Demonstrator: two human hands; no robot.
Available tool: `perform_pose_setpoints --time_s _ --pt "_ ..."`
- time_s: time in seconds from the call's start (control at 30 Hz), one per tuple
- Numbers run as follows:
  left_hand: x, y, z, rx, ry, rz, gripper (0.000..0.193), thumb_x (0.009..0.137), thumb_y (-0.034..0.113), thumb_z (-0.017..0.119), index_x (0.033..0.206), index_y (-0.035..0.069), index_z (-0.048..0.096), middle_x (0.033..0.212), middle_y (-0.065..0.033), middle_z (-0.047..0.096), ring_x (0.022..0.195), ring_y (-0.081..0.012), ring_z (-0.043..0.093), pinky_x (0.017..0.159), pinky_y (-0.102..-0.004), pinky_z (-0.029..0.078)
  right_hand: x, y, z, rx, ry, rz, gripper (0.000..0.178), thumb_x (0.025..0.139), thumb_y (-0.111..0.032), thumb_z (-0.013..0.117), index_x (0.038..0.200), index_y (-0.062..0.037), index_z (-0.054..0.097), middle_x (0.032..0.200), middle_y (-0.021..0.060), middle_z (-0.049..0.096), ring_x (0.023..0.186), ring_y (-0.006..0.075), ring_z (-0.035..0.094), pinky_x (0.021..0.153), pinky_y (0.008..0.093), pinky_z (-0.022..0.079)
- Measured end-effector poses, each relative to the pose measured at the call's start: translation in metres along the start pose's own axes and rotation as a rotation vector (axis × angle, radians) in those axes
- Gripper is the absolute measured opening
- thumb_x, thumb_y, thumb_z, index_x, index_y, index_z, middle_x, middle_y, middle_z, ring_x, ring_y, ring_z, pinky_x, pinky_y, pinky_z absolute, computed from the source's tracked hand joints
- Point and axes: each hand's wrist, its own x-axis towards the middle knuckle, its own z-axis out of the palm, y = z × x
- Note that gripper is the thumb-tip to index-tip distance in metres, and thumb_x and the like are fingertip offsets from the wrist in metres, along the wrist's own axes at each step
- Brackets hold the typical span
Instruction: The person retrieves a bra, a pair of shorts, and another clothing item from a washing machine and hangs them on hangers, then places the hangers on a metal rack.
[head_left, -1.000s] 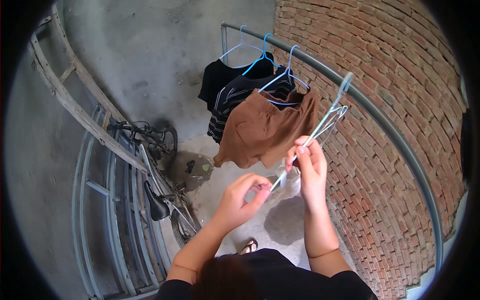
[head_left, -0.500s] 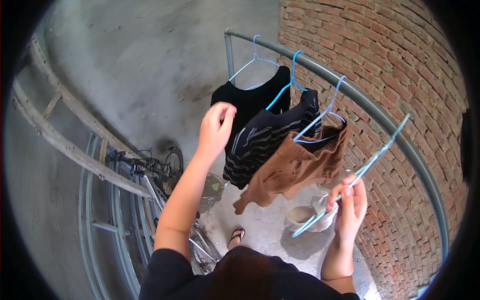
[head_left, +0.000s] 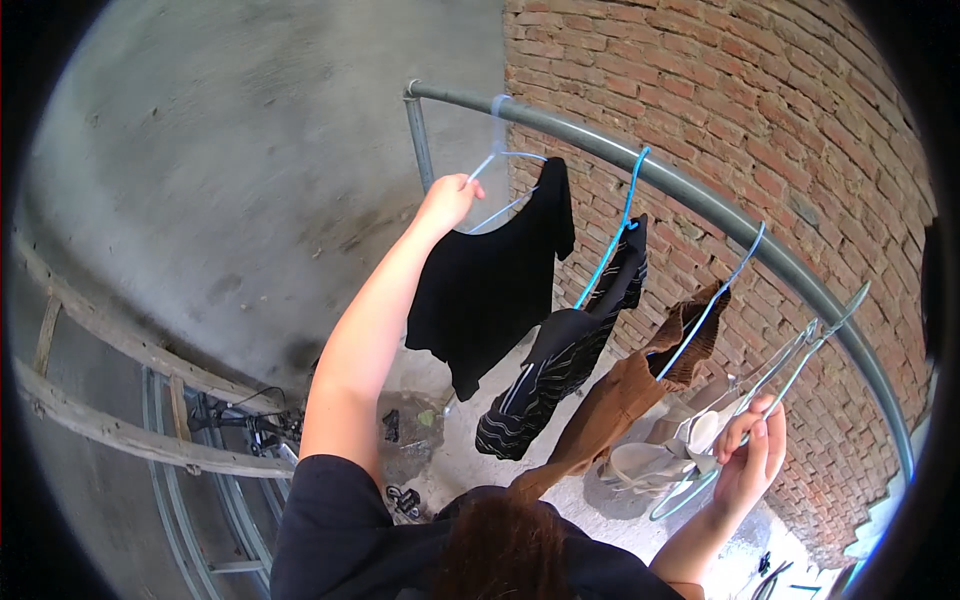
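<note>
My left hand (head_left: 450, 205) is closed on one shoulder of a pale blue hanger (head_left: 510, 205). A plain black top (head_left: 490, 285) hangs from this hanger. Its hook is blurred against the grey metal rail (head_left: 585, 133), and whether it still rests there I cannot tell. In my right hand (head_left: 752, 455) are thin pale green hangers (head_left: 800, 366) with no garment on them, held low and to the right. Between my hands hang a dark striped garment (head_left: 545, 385) on a bright blue hanger (head_left: 628, 215) and brown corduroy-like clothing (head_left: 615, 410) on another blue hanger (head_left: 715, 300).
A brick wall (head_left: 720, 110) runs behind the rail on the right. Pale buckets or basins (head_left: 640, 465) stand on the floor beneath the clothes. To the left are a wooden ladder (head_left: 110, 430), metal bars (head_left: 205, 520) and part of a bicycle (head_left: 255, 425).
My left hand has reached up and forward and taken hold of the black top's hanger. My right hand has moved right and lower with the green hangers. The view has shifted.
</note>
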Motion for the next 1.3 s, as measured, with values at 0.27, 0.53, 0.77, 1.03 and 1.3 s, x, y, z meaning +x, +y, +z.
perform_pose_setpoints --time_s 0.27,0.53,0.77,1.03,1.3 --pt "0.067 -0.047 -0.041 0.046 0.149 -0.029 0.025 0.090 0.021 0.044 0.081 0.005 0.060 0.051 0.0050 0.039 0.039 -0.0070 0.033 0.036 -0.0253 0.025 -0.005 0.005 0.005 -0.043 0.050 -0.021 0.019 0.092 -0.015 0.041 0.101 0.0016 0.040 0.056 0.0038 0.043 0.044 0.0090 0.038 0.043 0.0187 0.035" --pt "0.066 -0.050 -0.058 0.246 0.182 -0.019 0.029 0.086 0.028 0.049 0.078 0.005 0.066 0.080 -0.0143 0.065 0.082 -0.0279 0.062 0.077 -0.0360 0.046 -0.009 0.002 0.005 -0.073 0.044 -0.011 0.023 0.092 -0.018 0.043 0.103 0.0014 0.040 0.056 0.0041 0.043 0.045 0.0087 0.038 0.043 0.0189 0.034" --pt "-0.014 0.072 -0.018 0.364 0.207 0.475 0.044 0.085 0.041 0.055 0.104 0.001 0.058 0.099 -0.0143 0.062 0.091 -0.0283 0.058 0.084 -0.0375 0.045 -0.009 0.002 0.005 -0.089 0.050 -0.009 0.021 0.092 -0.017 0.043 0.103 0.0010 0.040 0.057 0.0046 0.044 0.045 0.0094 0.039 0.045 0.0195 0.035" --pt "-0.098 0.101 0.085 -0.722 -0.885 -0.022 0.026 0.094 0.026 0.044 0.097 0.002 0.055 0.062 0.0034 0.042 0.056 -0.0077 0.043 0.054 -0.0214 0.037 -0.014 0.001 0.009 -0.045 0.052 -0.007 0.020 0.092 -0.016 0.043 0.102 0.0012 0.040 0.057 0.0053 0.045 0.045 0.0097 0.039 0.044 0.0197 0.035" --pt "-0.073 0.087 0.054 -0.861 -0.462 0.075 0.024 0.092 0.028 0.047 0.081 0.007 0.050 0.052 0.0083 0.026 0.042 -0.0028 0.023 0.041 -0.0204 0.018 -0.020 0.003 0.007 -0.053 0.035 -0.018 0.023 0.092 -0.018 0.044 0.102 0.0022 0.040 0.057 0.0056 0.045 0.044 0.0097 0.039 0.042 0.0196 0.035"
